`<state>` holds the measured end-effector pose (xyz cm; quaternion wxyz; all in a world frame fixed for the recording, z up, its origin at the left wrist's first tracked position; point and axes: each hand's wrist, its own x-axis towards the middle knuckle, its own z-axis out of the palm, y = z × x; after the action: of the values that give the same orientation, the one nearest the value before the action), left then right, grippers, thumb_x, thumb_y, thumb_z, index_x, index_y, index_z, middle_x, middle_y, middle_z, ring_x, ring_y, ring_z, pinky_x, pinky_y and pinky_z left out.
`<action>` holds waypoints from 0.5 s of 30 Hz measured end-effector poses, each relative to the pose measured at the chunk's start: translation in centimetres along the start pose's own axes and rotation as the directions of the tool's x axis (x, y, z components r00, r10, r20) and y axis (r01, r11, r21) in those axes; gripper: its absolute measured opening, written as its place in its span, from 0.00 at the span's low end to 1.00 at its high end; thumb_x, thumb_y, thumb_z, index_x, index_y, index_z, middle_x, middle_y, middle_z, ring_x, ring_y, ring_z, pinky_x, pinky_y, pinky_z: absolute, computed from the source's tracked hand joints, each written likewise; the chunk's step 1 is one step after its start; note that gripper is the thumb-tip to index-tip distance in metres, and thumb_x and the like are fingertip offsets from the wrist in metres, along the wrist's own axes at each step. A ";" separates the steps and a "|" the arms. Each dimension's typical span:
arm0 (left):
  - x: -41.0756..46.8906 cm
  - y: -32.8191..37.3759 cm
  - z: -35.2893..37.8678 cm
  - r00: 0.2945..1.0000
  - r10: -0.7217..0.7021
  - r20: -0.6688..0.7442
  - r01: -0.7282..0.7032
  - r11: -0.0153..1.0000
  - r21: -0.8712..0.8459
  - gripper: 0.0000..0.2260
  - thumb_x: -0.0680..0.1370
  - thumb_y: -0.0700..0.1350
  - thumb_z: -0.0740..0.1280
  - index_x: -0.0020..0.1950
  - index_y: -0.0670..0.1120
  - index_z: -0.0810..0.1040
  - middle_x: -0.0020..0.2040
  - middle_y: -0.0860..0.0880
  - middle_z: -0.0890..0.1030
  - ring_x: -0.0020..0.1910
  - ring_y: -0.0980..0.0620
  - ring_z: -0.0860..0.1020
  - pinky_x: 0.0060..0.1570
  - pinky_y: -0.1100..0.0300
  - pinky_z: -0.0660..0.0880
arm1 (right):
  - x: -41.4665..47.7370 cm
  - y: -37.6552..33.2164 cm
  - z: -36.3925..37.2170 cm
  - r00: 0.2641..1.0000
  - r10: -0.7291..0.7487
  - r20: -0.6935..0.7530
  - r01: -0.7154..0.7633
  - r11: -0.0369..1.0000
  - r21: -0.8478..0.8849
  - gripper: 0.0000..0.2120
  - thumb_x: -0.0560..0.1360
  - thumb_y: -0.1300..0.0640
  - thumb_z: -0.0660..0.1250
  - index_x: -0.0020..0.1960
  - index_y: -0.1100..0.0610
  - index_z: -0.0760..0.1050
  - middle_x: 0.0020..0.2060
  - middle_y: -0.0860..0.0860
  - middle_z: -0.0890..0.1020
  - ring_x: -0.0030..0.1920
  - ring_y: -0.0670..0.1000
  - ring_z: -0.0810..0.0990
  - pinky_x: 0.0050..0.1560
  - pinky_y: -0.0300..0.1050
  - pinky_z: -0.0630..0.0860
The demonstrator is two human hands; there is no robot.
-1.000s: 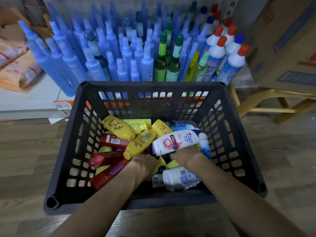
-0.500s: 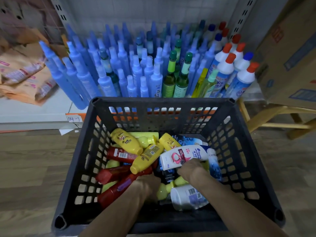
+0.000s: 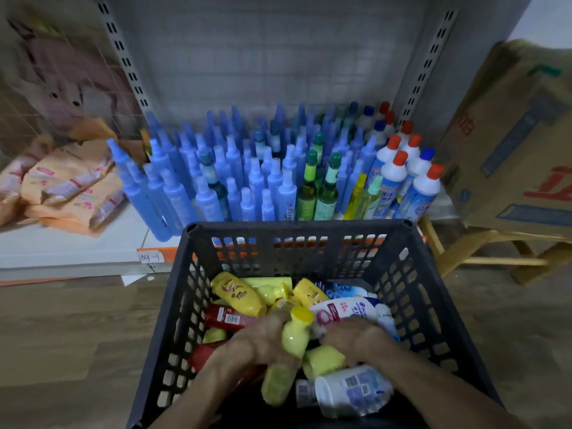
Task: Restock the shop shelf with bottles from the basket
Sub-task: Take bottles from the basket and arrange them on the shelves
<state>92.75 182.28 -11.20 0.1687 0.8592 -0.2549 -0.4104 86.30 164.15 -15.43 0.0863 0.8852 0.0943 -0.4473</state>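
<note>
A black plastic basket (image 3: 411, 292) stands on the floor before the low shelf (image 3: 71, 243). It holds yellow, red and white bottles lying loose. My left hand (image 3: 257, 342) grips a pale yellow bottle (image 3: 294, 339) with its cap pointing up, lifted a little above the pile. My right hand (image 3: 359, 339) reaches down among the bottles beside a white shampoo bottle (image 3: 343, 308); its fingers are hidden, so what it holds is unclear. A white bottle (image 3: 349, 391) lies at the basket's near side. The shelf carries several blue spray bottles (image 3: 247, 174).
Green bottles (image 3: 309, 187) and white bottles with red caps (image 3: 424, 187) stand at the shelf's right. Orange packets (image 3: 71, 187) lie on the shelf's left part. A cardboard box (image 3: 513, 150) sits on a wooden stool (image 3: 495, 261) at the right. The floor is wood-patterned.
My left hand has taken hold of a pale yellow bottle and raised it from the pile. My view has tilted up, showing more of the shelf's back panel.
</note>
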 end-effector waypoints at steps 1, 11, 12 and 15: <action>-0.2 -0.5 -0.7 1.000 0.002 -0.021 -0.004 0.996 -0.087 0.33 0.65 0.53 0.77 0.66 0.52 0.67 0.56 0.52 0.77 0.53 0.52 0.76 0.52 0.60 0.75 | -0.8 0.2 -0.6 0.998 -0.018 -0.053 0.022 0.997 0.080 0.25 0.76 0.60 0.69 0.71 0.53 0.67 0.65 0.58 0.75 0.63 0.63 0.75 0.60 0.59 0.73; -15.7 5.8 -20.2 0.852 -0.188 -0.489 0.000 0.933 -0.359 0.33 0.61 0.57 0.79 0.60 0.47 0.72 0.52 0.49 0.79 0.51 0.49 0.77 0.51 0.55 0.75 | -20.4 2.3 -18.2 0.866 0.337 -0.368 0.014 0.721 0.693 0.21 0.68 0.46 0.72 0.55 0.52 0.69 0.46 0.51 0.74 0.56 0.56 0.69 0.48 0.51 0.68; -17.9 7.6 -22.2 0.835 -0.204 -0.511 -0.008 0.924 -0.382 0.31 0.62 0.55 0.79 0.59 0.46 0.72 0.51 0.49 0.78 0.50 0.49 0.77 0.49 0.56 0.74 | -23.1 2.3 -20.1 0.852 0.365 -0.376 0.063 0.641 0.765 0.20 0.69 0.48 0.73 0.54 0.53 0.69 0.44 0.50 0.74 0.52 0.55 0.72 0.46 0.50 0.69; -23.8 13.0 -27.6 0.801 -0.215 -0.558 -0.054 0.904 -0.425 0.26 0.64 0.49 0.79 0.56 0.46 0.72 0.48 0.48 0.79 0.46 0.49 0.77 0.43 0.58 0.71 | -31.9 2.6 -25.7 0.832 0.406 -0.379 0.184 0.444 0.877 0.17 0.70 0.50 0.73 0.54 0.53 0.71 0.44 0.51 0.77 0.43 0.50 0.78 0.42 0.47 0.72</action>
<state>97.94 187.68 26.76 0.4024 0.8971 -0.0573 -0.1733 88.31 164.91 25.60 -0.3892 0.8872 -0.1953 -0.1524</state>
